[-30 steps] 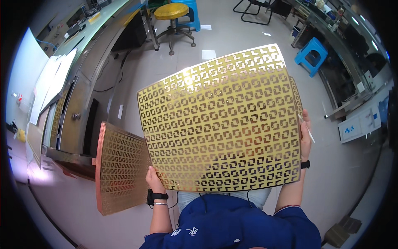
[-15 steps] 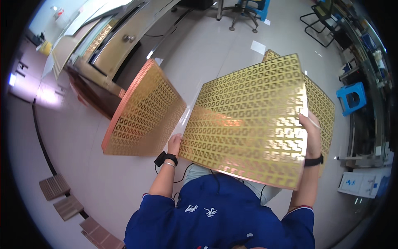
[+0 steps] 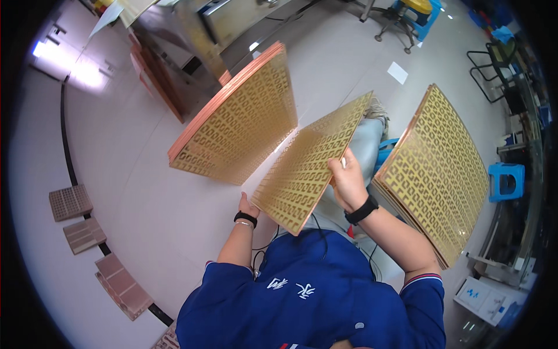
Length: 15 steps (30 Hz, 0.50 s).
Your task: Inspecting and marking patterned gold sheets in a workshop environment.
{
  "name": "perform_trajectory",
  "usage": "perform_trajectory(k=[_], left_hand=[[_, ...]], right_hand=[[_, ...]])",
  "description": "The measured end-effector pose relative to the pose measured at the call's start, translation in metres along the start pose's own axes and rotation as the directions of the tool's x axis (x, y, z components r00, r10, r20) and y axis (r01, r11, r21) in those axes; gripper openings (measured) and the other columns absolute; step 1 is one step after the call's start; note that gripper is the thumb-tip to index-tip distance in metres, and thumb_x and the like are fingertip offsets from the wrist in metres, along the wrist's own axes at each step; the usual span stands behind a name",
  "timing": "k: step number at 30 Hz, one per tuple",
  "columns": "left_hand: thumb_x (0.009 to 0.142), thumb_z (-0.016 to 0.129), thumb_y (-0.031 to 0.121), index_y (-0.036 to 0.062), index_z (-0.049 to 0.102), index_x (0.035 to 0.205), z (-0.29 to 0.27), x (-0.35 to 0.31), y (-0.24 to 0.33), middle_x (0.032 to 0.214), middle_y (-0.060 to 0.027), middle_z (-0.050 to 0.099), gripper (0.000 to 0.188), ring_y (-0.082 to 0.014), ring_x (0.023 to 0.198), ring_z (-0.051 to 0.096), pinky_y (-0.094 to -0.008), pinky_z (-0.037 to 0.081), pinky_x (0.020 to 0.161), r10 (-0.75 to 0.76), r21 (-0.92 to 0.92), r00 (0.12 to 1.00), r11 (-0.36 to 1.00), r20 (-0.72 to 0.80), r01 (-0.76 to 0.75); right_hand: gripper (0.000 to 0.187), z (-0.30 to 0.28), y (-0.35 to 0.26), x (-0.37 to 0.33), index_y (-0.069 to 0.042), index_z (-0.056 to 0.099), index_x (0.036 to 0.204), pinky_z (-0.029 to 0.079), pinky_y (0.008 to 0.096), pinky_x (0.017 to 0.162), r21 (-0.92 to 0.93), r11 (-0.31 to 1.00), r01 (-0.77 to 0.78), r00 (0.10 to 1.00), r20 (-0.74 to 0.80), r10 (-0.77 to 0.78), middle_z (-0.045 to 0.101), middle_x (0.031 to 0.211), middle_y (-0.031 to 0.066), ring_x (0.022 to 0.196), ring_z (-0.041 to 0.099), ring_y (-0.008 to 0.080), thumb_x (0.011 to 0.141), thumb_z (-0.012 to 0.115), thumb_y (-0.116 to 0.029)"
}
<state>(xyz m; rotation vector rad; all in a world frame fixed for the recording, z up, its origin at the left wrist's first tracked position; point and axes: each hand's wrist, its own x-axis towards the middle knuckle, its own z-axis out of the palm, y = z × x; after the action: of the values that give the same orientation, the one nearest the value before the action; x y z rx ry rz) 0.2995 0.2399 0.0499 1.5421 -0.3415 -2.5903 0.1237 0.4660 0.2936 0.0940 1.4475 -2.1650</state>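
Observation:
Between my hands is a circuit board panel [image 3: 317, 166], yellow-green with rows of copper-coloured link shapes, tilted steeply with its face toward the left. My right hand [image 3: 349, 181] grips its right edge, thumb on the patterned face. At the lower left corner, my left hand [image 3: 248, 206] is closed around the edge, its fingers partly hidden. Just left of the panel stands a thick stack of like panels [image 3: 244, 116], copper edges showing. Beyond my right forearm, another stack of panels [image 3: 436, 174] leans, its patterned face up.
Blue stools [image 3: 505, 181] stand at the right, one more partly hidden behind the right stack. Brown panels [image 3: 122, 285] lie along a dark floor line at lower left. A metal bench [image 3: 232, 23] is at the far left, with boards [image 3: 157, 78] leaning by it. A white box [image 3: 488, 299] sits lower right.
The held panel has swung left and tipped steeper, closer to the left stack. My right hand moved left with it, uncovering the right stack. The whole view has shifted.

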Motion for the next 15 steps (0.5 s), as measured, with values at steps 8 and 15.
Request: perform_trajectory(k=[8,15], left_hand=[[0.091,0.042,0.052,-0.0116,0.027,0.132,-0.096,0.042,0.017,0.136,-0.0270,0.038,0.077,-0.0372,0.127,0.036,-0.0441,0.028,0.108,0.091,-0.201,0.994,0.977,0.063,-0.077],[0.096,0.031,0.045,-0.0070,0.003,0.138,-0.017,0.022,0.053,0.143,-0.0256,0.024,0.072,-0.0375,0.131,0.030,-0.0481,0.026,0.110,0.319,-0.730,0.947,0.639,-0.037,-0.244]], right_hand=[[0.046,0.043,0.025,-0.009,-0.005,0.033,0.134,0.049,0.0287,0.079,-0.111,0.989,-0.099,0.990,0.091,0.110,0.053,0.114,0.0103,0.094,0.057,0.0157,0.091,0.050,-0.007],[0.051,0.032,-0.010,-0.017,-0.009,0.024,0.142,0.050,0.0280,0.081,-0.132,0.991,-0.016,0.910,0.409,0.069,0.050,0.125,0.0193,0.106,0.057,0.0179,0.095,0.044,-0.013]])
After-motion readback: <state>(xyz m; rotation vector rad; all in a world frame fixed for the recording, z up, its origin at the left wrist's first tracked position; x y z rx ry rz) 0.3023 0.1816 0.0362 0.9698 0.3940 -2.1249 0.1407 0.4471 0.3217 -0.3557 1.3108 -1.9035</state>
